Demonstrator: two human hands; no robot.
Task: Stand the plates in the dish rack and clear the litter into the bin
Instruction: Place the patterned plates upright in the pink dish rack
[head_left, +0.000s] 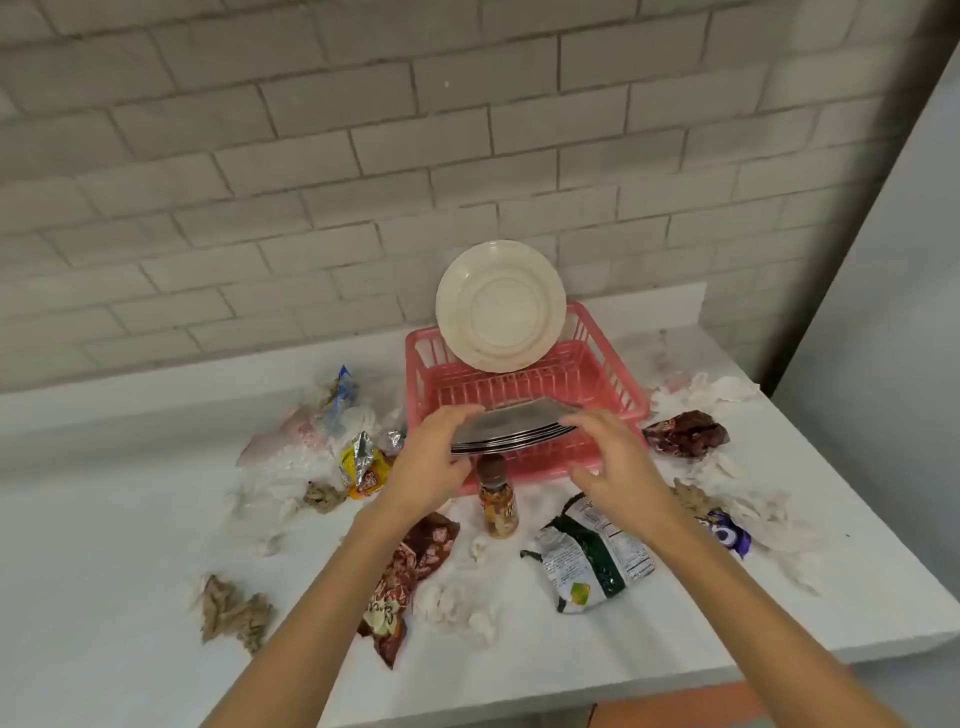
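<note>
Over front edge of pink rack (597, 374), left hand (431, 457) gripped stack of metal plates (514, 428); right hand (618, 467) at its right rim, grip unclear. Cream plate (501, 306) stood in rack. Risk: one-sided hold could let stack fan, plates slipping onto bottle (497, 499) beneath.

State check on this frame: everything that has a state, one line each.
cream plate: upright at the back of the pink dish rack
steel plate stack: held over the rack's front, not yet stood
left hand: grips the stack's left edge
right hand: grips the stack's right edge
small bottle: upright, capped
green snack bag: flat on the counter
brown snack bag: crumpled on counter
</note>
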